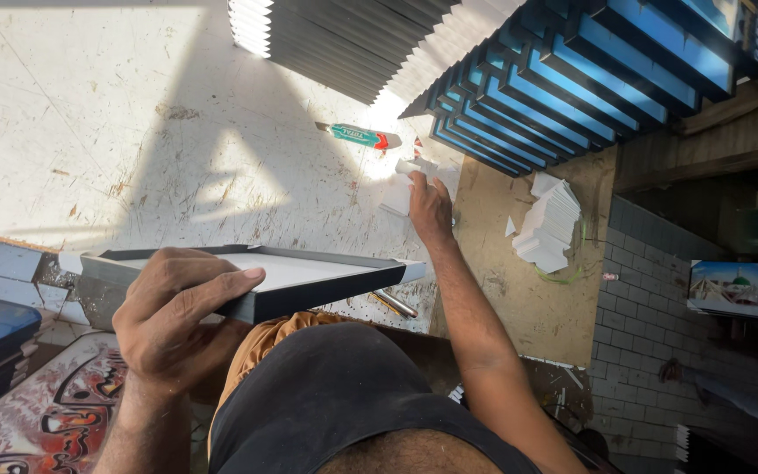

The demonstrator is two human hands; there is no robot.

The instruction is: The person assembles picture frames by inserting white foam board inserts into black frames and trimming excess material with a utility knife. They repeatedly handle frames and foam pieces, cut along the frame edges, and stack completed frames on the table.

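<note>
Left hand: the left hand [182, 312] is nearest the camera, fingers curled over the near edge of a shallow rectangular black frame with a white inner panel [256, 276], gripping it.
Frame: it is held roughly level at the near edge of the scratched white worktable [89, 114], one long side toward the person; nothing lies on its white panel.
Under the frame: a slim metal rod [394, 303] pokes out just beneath its right corner.
Right hand: the right hand [429, 206] is stretched farther out, fingers bent down onto a small heap of white card pieces [405, 189] on the table; it touches them, but whether it has pinched one up I cannot tell.
Beside the right hand: a stack of small white cards [547, 226] sits on the brown board [519, 290] to the right, near but apart from the hand.
Beyond the hand: a green and red utility knife [360, 135] lies flat on the table, just past the card pieces.
Far edge: a row of black frames with blue faces [563, 79] stands leaning one against the next, and left of it a row of black and white frames [353, 39] leans likewise.
</note>
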